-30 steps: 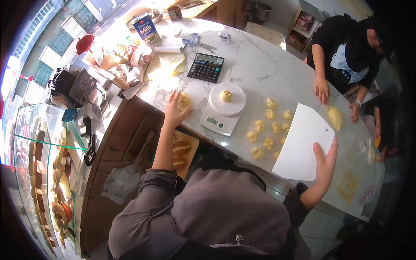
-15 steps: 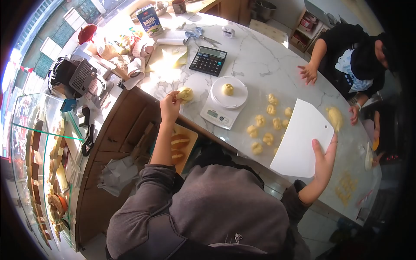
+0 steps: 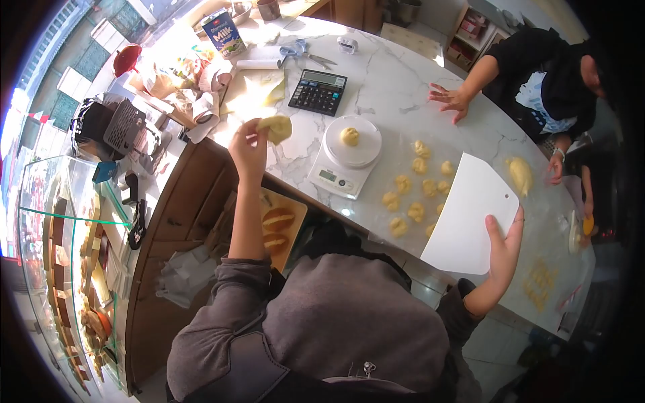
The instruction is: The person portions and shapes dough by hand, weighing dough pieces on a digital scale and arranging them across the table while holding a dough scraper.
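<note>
My left hand (image 3: 249,149) pinches a lump of yellow dough (image 3: 276,129), raised at the counter's near-left edge. A white dough scraper (image 3: 465,218) with a small hole is gripped in my right hand (image 3: 504,245), over the right part of the counter. Between the two hands stands a white digital scale (image 3: 338,176), with one dough ball (image 3: 349,136) on its round plate. Several small dough pieces (image 3: 416,213) lie right of the scale, some partly hidden by the scraper. A larger dough lump (image 3: 520,176) rests beyond the scraper.
A black calculator (image 3: 318,92), scissors (image 3: 306,54) and a milk carton (image 3: 223,33) lie toward the back of the marble counter (image 3: 396,80). Across it, a co-worker's hand (image 3: 450,101) is spread on the surface. Below the edge is a tray of bread (image 3: 290,228).
My left hand has lifted the dough lump slightly up and left, and it now hangs flatter. The co-worker's hand has slid left across the counter. My right hand is nearly unchanged.
</note>
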